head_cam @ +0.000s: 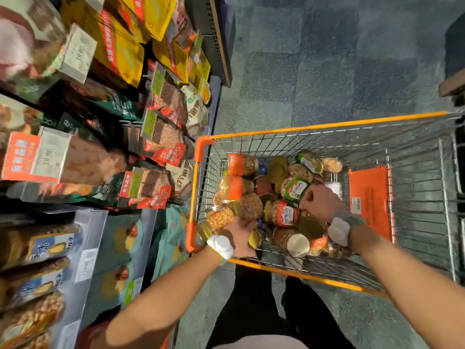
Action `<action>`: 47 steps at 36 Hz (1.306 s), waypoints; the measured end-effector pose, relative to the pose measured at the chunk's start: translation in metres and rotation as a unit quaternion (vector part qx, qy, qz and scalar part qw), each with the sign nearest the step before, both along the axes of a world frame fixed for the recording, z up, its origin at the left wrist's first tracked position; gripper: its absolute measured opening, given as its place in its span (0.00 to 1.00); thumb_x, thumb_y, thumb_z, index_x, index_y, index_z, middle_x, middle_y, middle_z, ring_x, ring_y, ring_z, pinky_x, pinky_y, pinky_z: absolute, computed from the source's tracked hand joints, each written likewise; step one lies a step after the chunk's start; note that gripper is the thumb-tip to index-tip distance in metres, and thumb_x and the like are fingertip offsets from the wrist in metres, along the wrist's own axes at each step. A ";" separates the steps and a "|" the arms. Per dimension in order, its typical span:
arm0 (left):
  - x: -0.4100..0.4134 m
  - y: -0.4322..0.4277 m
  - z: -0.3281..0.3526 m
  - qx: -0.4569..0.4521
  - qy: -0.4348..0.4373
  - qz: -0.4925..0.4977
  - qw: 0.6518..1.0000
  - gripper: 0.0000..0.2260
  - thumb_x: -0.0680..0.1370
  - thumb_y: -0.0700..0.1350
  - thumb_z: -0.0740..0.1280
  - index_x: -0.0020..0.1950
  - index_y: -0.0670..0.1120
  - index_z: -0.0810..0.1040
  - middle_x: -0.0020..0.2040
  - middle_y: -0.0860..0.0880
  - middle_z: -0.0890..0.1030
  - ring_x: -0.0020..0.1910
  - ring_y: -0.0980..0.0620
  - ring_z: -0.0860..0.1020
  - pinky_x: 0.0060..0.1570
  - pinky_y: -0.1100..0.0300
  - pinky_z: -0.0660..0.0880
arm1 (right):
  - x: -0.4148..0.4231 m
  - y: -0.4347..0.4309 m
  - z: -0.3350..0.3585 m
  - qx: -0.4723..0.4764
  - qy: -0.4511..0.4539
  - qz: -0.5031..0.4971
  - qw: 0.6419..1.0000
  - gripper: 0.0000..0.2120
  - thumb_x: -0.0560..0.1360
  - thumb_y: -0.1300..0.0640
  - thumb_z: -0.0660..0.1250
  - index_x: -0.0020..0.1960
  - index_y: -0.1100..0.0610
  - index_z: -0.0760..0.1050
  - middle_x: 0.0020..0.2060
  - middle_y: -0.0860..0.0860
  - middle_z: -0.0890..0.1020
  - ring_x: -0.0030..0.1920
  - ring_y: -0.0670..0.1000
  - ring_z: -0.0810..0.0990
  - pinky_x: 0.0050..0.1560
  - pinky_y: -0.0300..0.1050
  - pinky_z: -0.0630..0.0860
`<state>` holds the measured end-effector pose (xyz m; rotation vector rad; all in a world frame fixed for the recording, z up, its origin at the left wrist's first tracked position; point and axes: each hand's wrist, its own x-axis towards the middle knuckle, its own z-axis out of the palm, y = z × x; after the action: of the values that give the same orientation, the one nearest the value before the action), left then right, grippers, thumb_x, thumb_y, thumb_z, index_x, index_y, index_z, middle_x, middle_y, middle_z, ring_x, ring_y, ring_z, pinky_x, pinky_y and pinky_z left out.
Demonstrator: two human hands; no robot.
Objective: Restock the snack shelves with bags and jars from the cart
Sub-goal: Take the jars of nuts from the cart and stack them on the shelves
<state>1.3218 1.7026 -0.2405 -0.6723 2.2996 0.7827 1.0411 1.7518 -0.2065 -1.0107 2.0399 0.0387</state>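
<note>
Jars (285, 213) still lie heaped in the cart (327, 127) beside the snack shelves (98, 230) — most restocking looks undone. The left hand (239, 234) grips a gold-lidded jar (219, 220); the right hand (320, 204) curls round a green-labelled jar (294, 188) — neither is lifted out yet.

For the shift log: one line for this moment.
phase: picking from cart | left hand: among jars, grip unclear | right hand: grips green-label cashew jar
</note>
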 end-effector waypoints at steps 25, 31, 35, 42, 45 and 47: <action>-0.049 -0.072 0.041 0.307 0.060 0.451 0.836 0.36 0.71 0.56 0.78 0.73 0.49 0.65 0.57 0.49 0.78 0.53 0.50 0.80 0.56 0.53 0.78 | -0.010 -0.044 -0.040 0.111 -0.009 -0.004 0.994 0.43 0.74 0.34 0.66 0.74 0.64 0.61 0.64 0.61 0.76 0.59 0.62 0.78 0.54 0.52 0.77; -0.048 -0.072 0.031 0.321 0.087 0.537 0.775 0.41 0.54 0.71 0.79 0.63 0.54 0.80 0.57 0.47 0.84 0.54 0.48 0.84 0.61 0.47 0.79 | -0.010 -0.049 -0.048 0.074 -0.031 -0.016 0.997 0.49 0.67 0.33 0.71 0.79 0.48 0.52 0.65 0.58 0.77 0.60 0.62 0.78 0.60 0.52 0.78; -0.045 -0.072 0.031 0.357 0.106 0.590 0.717 0.36 0.54 0.69 0.80 0.57 0.55 0.79 0.56 0.44 0.84 0.55 0.42 0.83 0.63 0.42 0.77 | 0.001 -0.053 -0.048 0.115 -0.032 -0.018 0.993 0.58 0.70 0.39 0.75 0.81 0.53 0.37 0.77 0.60 0.63 0.73 0.63 0.68 0.68 0.53 0.69; -0.033 -0.069 0.014 0.393 0.093 0.647 0.647 0.44 0.57 0.67 0.82 0.66 0.50 0.73 0.60 0.40 0.82 0.60 0.38 0.81 0.65 0.38 0.74 | 0.005 -0.053 -0.057 0.128 -0.083 -0.067 0.986 0.68 0.55 0.38 0.83 0.81 0.56 0.47 0.73 0.59 0.69 0.70 0.62 0.71 0.67 0.54 0.73; -0.033 -0.072 0.033 0.430 0.118 0.640 0.626 0.34 0.63 0.58 0.82 0.63 0.46 0.75 0.58 0.38 0.83 0.59 0.37 0.81 0.65 0.36 0.74 | 0.005 -0.046 -0.061 0.108 -0.142 -0.102 0.979 0.58 0.49 0.38 0.86 0.73 0.57 0.67 0.68 0.55 0.75 0.64 0.59 0.76 0.64 0.55 0.76; -0.030 -0.075 0.040 0.453 0.131 0.623 0.624 0.21 0.69 0.47 0.78 0.58 0.45 0.78 0.58 0.37 0.82 0.59 0.36 0.80 0.66 0.37 0.72 | 0.009 -0.043 -0.048 0.098 -0.220 -0.180 0.954 0.50 0.48 0.48 0.88 0.65 0.56 0.73 0.63 0.55 0.78 0.57 0.58 0.81 0.54 0.58 0.82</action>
<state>1.2916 1.6278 -0.2007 -1.6321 0.9060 2.5065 1.0505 1.7086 -0.2540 -0.4609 1.7343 -0.1588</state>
